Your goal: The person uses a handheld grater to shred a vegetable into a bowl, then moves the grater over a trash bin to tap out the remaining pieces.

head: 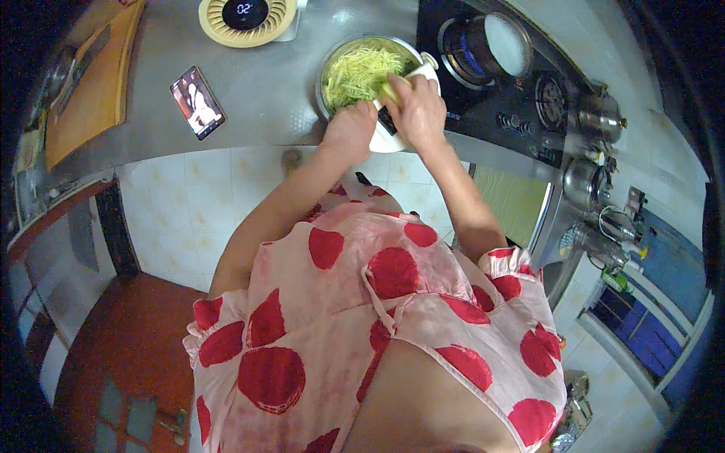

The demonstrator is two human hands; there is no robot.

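A metal bowl (323,105) on the counter holds a heap of pale green vegetable shreds (362,73). Across its near right side lies a white hand grater (388,142), slanting from the rim towards me. My left hand (352,131) is closed at the grater's left edge, beside the bowl's rim; its fingertips are hidden. With curled fingers, my right hand (418,110) presses a piece of pale green vegetable (389,90) onto the grater. Most of that piece is covered by the hand.
Right of the bowl, a pot (507,45) with whitish contents sits on a gas hob (481,107), a blue flame beside it. A phone (197,103) with a lit screen lies left. Further left are a wooden board (85,107) and knife (85,62). A round cream device (247,17) stands behind.
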